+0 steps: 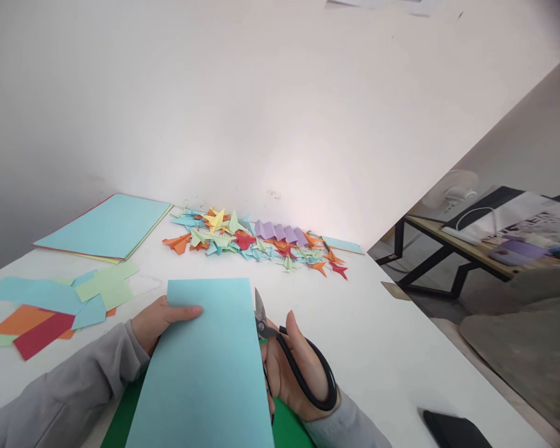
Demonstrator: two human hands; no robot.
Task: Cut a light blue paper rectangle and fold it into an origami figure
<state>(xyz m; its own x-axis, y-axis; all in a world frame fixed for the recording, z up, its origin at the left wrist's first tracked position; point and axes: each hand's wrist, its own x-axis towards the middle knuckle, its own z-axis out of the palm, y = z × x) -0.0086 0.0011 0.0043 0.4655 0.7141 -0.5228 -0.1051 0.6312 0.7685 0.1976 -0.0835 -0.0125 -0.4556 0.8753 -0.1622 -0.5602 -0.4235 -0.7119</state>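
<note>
Right now, your left hand [155, 322] is pinching the light blue sheet [210, 367] by its upper left edge, the thumb laid flat across the front and the other fingers out of sight behind. The sheet stands tilted up in front of you, over the white table [368, 348], with a green surface [293, 424] showing at both sides below it. Your right hand [308, 368] is wrapped around the scissors [262, 327], thumb through one black handle loop; the blade that shows points upward just beside the sheet's right edge. You cannot tell from here whether it touches the paper, as the other blade is hidden.

To your left lie loose cut paper pieces [103, 289] in blue, green, orange and red, overlapping one another. Behind them, a stack of coloured sheets [102, 227] lies with blue on top, near the wall [214, 99]. Along the wall ahead of you spreads a heap of folded paper shapes [243, 241], with a purple pleated strip [280, 232] among them. The only lettering is the large dark print on the white and black bag [536, 208] at far right, too blurred to read surely. A black flat object [455, 429] near you bears no readable mark.
</note>
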